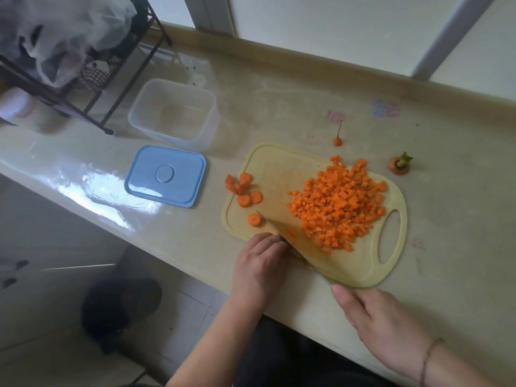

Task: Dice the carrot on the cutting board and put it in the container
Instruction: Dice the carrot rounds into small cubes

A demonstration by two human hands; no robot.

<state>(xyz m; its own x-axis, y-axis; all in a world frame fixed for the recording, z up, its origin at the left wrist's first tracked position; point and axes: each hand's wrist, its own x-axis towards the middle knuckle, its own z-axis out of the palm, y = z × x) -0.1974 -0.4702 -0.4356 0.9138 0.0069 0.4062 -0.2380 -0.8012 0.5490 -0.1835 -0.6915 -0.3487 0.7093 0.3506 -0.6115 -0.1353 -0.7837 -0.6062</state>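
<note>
A heap of diced carrot (339, 203) covers the right half of the yellow cutting board (282, 166). Several carrot rounds (243, 189) lie at the board's left edge. My right hand (382, 319) grips the knife (293, 247) by its handle, the blade slanting across the board's near left corner. My left hand (259, 261), fingers curled, holds small carrot pieces against the blade; those pieces are mostly hidden. The clear plastic container (174, 113) stands empty to the far left of the board.
The container's blue lid (166, 175) lies flat on the counter left of the board. The carrot tip (337, 139) and leafy carrot top (399, 164) sit beyond the board. A black wire rack (111, 79) with plastic bags stands at the far left. The counter edge runs near me.
</note>
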